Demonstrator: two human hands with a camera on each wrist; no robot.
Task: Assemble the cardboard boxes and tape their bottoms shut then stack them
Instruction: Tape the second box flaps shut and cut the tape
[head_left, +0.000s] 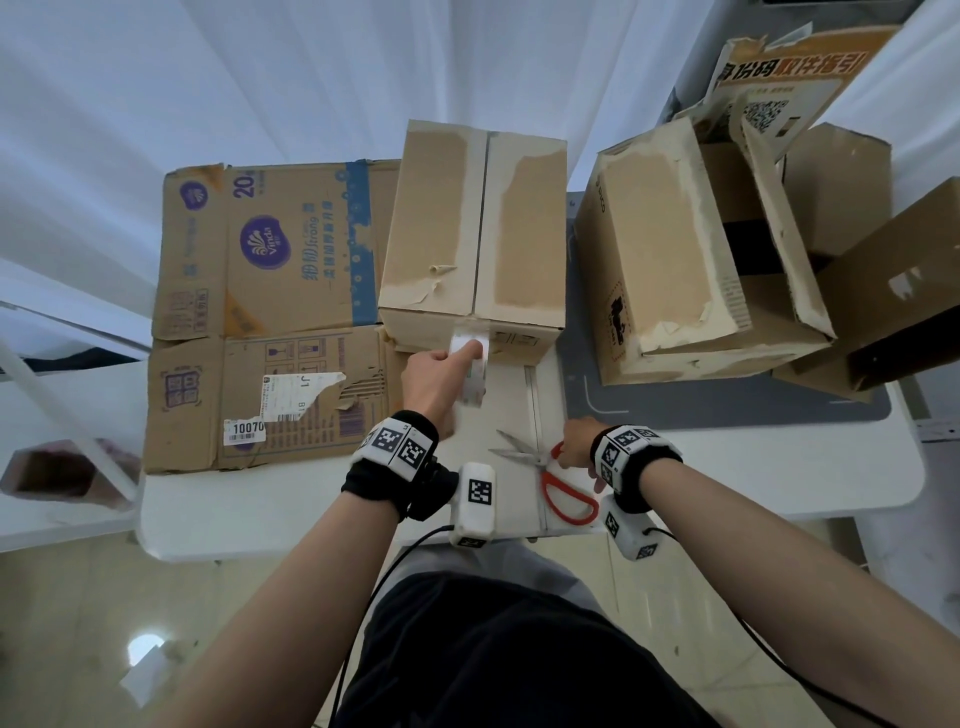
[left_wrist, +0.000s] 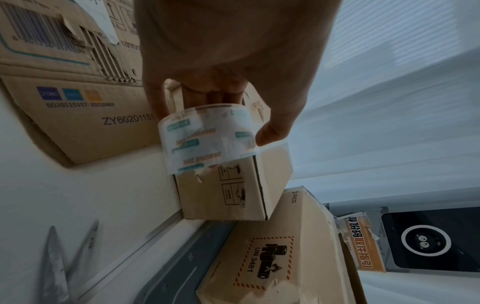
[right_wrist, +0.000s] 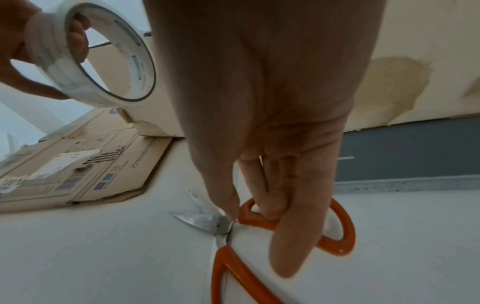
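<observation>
White tabletop, curtain behind. We've got the tape roll clamped in our left hand, strip running from it to the near face of the closed box; its seam runs away from us. Our right hand is nearer the scissors, fingers curled into the orange handle, blades apart, pointing left toward the strip. Flattened carton left, open box right, neither in the way.
</observation>
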